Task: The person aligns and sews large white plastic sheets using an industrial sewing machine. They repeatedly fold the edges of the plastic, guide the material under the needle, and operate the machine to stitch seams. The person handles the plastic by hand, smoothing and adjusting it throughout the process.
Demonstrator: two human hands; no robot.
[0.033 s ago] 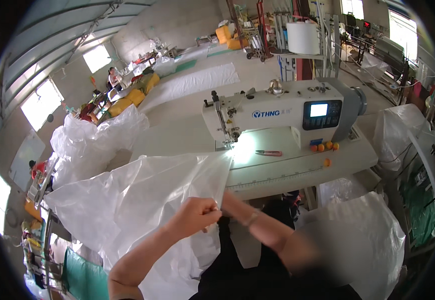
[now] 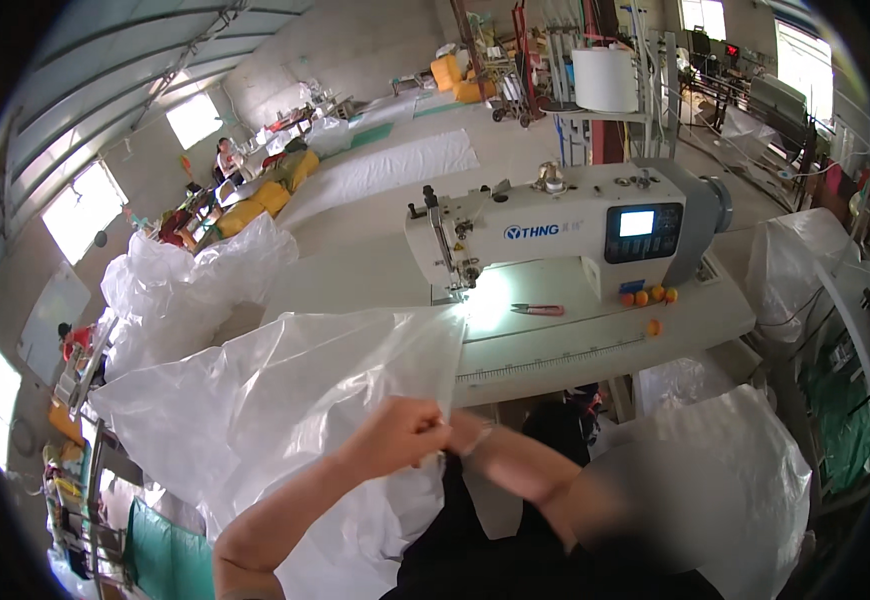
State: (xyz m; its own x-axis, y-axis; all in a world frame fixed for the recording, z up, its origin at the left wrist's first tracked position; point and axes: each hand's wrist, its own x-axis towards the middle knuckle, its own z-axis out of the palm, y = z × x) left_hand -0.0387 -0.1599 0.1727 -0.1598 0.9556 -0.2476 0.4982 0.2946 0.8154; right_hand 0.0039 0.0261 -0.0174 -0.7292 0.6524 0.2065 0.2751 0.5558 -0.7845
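Note:
A translucent white plastic sheet (image 2: pixel 285 375) hangs from the sewing machine's needle area over the table's front edge towards my lap. My left hand (image 2: pixel 405 435) is closed in a pinch at the sheet's right edge, with the fingers turned inward. Close against it is my right hand (image 2: pixel 463 430), reaching in from the right; its fingers are hidden behind the left hand and the sheet. The white sewing machine (image 2: pixel 545 225) has its lamp lit, and the sheet's top corner lies beside its presser foot (image 2: pixel 452 294).
Red-handled thread snips (image 2: pixel 538 309) lie on the machine table (image 2: pixel 555 350), near several small orange balls (image 2: pixel 654 327). Crumpled plastic sheeting (image 2: pixel 185 290) is heaped at left, and more sheeting (image 2: pixel 745 470) hangs at right. A thread cone (image 2: pixel 605 80) stands behind; a person (image 2: pixel 228 160) is far off.
My right hand has moved left and slightly down, closer to the left hand. The left hand has barely shifted, and the sheet at the needle looks the same.

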